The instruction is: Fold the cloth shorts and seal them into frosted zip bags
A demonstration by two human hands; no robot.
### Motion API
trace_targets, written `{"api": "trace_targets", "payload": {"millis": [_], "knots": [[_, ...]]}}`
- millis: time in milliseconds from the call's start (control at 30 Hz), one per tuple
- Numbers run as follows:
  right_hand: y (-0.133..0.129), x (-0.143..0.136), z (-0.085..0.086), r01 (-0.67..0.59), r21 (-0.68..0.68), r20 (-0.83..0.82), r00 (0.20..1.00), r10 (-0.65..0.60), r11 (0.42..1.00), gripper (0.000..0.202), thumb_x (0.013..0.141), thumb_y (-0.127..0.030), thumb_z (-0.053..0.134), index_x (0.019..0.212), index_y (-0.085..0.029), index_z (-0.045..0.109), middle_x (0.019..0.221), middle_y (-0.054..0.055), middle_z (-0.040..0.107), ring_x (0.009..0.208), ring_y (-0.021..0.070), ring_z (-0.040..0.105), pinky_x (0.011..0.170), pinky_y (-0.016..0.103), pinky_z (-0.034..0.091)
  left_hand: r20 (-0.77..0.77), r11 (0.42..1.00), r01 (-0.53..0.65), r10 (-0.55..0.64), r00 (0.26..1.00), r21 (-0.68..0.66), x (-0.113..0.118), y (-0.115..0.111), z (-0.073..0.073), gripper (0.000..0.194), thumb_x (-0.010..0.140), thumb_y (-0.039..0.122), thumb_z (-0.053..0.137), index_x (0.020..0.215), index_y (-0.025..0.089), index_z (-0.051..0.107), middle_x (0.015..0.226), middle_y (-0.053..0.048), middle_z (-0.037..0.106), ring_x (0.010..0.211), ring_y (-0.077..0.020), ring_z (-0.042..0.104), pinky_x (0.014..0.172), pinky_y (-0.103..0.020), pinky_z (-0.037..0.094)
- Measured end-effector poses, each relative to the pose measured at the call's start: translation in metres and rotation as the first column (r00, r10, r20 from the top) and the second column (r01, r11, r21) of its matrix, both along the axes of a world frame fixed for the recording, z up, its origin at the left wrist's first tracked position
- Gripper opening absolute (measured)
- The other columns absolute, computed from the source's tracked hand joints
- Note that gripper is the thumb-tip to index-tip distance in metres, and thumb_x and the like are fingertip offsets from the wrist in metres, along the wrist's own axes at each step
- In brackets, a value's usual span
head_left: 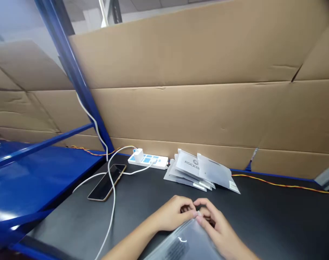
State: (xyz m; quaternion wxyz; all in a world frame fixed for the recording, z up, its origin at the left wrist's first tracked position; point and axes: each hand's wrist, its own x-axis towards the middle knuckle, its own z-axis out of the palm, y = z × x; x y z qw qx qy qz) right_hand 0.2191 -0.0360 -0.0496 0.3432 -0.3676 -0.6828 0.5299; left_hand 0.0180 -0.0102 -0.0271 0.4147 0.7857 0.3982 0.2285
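Note:
A translucent plastic zip bag (pixel 190 240) with some dark print low on it lies at the bottom of the head view. My left hand (pixel 177 213) pinches its top corner between thumb and fingers. Close against it, my right hand (pixel 214 224) grips the same corner from the other side, fingers curled. The two hands almost touch where they meet at the bag's tip. The lower part of the bag runs out of the frame. Beyond my hands, a fanned pile of similar frosted bags (pixel 193 167) lies on the black tabletop (pixel 142 202), one showing the letters "ROCKB".
A white power strip (pixel 160 162) with a plugged-in charger (pixel 138 155) stands by the cardboard wall (pixel 180 115). A phone (pixel 107 182) lies left, crossed by a white cable (pixel 114 202). A blue metal post (pixel 80 79) rises behind, and a yellow-red wire (pixel 278 185) runs along the back right.

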Motion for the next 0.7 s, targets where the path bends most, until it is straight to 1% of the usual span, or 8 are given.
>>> {"api": "trace_targets", "payload": {"millis": [133, 233, 333, 433, 567, 633, 667, 700], "knots": [[0.006, 0.008, -0.006, 0.088, -0.015, -0.045, 0.995, -0.088, 0.996, 0.031, 0.096, -0.051, 0.054, 0.115, -0.027, 0.05, 0.076, -0.003, 0.056, 0.072, 0.0175, 0.053, 0.068, 0.028, 0.04, -0.015, 0.998, 0.039, -0.038, 0.999, 0.048, -0.007, 0.004, 0.005, 0.016, 0.092, 0.031, 0.061, 0.089, 0.018, 0.07, 0.086, -0.002, 0.065, 0.077, -0.0157, 0.058, 0.07, -0.025, 0.043], [0.018, 0.028, -0.008, 0.195, -0.03, -0.084, 0.977, -0.197, 0.98, 0.033, 0.093, -0.055, 0.057, 0.11, -0.027, 0.05, 0.073, -0.004, 0.052, 0.063, 0.0154, 0.048, 0.06, 0.027, 0.036, -0.027, 0.995, 0.088, -0.087, 0.996, 0.056, -0.019, 0.01, 0.011, 0.009, 0.087, 0.027, 0.065, 0.083, 0.019, 0.07, 0.085, 0.0, 0.062, 0.078, -0.0158, 0.057, 0.071, -0.025, 0.042], [0.034, 0.051, -0.01, 0.351, 0.013, -0.115, 0.931, -0.347, 0.936, 0.035, 0.089, -0.059, 0.061, 0.103, -0.028, 0.052, 0.07, -0.003, 0.051, 0.058, 0.0162, 0.045, 0.056, 0.03, 0.033, -0.021, 0.995, 0.089, -0.088, 0.996, 0.036, -0.037, 0.018, 0.014, 0.007, 0.084, 0.023, 0.067, 0.078, 0.019, 0.067, 0.082, 0.001, 0.06, 0.074, -0.0147, 0.054, 0.067, -0.024, 0.039], [0.046, 0.065, -0.012, 0.438, 0.025, -0.132, 0.893, -0.431, 0.899, 0.038, 0.085, -0.06, 0.064, 0.102, -0.028, 0.053, 0.067, -0.003, 0.051, 0.054, 0.0172, 0.045, 0.053, 0.031, 0.033, 0.031, 0.999, 0.045, -0.045, 0.998, 0.0, -0.048, 0.026, 0.01, 0.011, 0.083, 0.025, 0.067, 0.075, 0.018, 0.063, 0.078, 0.002, 0.057, 0.07, -0.0139, 0.05, 0.066, -0.025, 0.038], [0.051, 0.068, -0.017, 0.479, 0.075, -0.139, 0.874, -0.467, 0.875, 0.039, 0.088, -0.059, 0.061, 0.107, -0.026, 0.052, 0.064, -0.005, 0.051, 0.054, 0.0172, 0.049, 0.053, 0.03, 0.039, 0.177, 0.992, 0.034, -0.013, 0.984, -0.12, -0.042, 0.029, -0.005, 0.027, 0.09, 0.041, 0.062, 0.078, 0.019, 0.052, 0.07, 0.003, 0.057, 0.065, -0.0142, 0.054, 0.063, -0.026, 0.042], [0.05, 0.069, -0.017, 0.533, 0.168, -0.124, 0.846, -0.519, 0.829, 0.036, 0.093, -0.056, 0.054, 0.111, -0.025, 0.051, 0.067, -0.003, 0.056, 0.06, 0.0206, 0.056, 0.057, 0.032, 0.045, 0.274, 0.981, 0.049, 0.004, 0.962, -0.187, -0.033, 0.029, -0.012, 0.036, 0.087, 0.052, 0.063, 0.081, 0.021, 0.046, 0.071, 0.004, 0.057, 0.064, -0.0146, 0.057, 0.062, -0.027, 0.046], [0.048, 0.069, -0.015, 0.567, 0.252, -0.107, 0.822, -0.56, 0.784, 0.035, 0.095, -0.054, 0.052, 0.114, -0.024, 0.05, 0.076, 0.001, 0.063, 0.068, 0.0234, 0.061, 0.061, 0.035, 0.048, 0.325, 0.976, 0.049, 0.024, 0.945, -0.212, -0.029, 0.029, -0.014, 0.041, 0.085, 0.057, 0.063, 0.082, 0.022, 0.043, 0.072, 0.005, 0.055, 0.064, -0.0143, 0.058, 0.062, -0.027, 0.047], [0.045, 0.069, -0.013, 0.587, 0.371, -0.09, 0.794, -0.601, 0.72, 0.035, 0.096, -0.051, 0.052, 0.118, -0.024, 0.05, 0.092, 0.006, 0.068, 0.082, 0.027, 0.065, 0.07, 0.039, 0.052, 0.374, 0.971, 0.041, 0.051, 0.926, -0.234, -0.025, 0.028, -0.016, 0.044, 0.084, 0.06, 0.063, 0.083, 0.022, 0.04, 0.072, 0.005, 0.053, 0.063, -0.0134, 0.058, 0.061, -0.026, 0.048]]}}
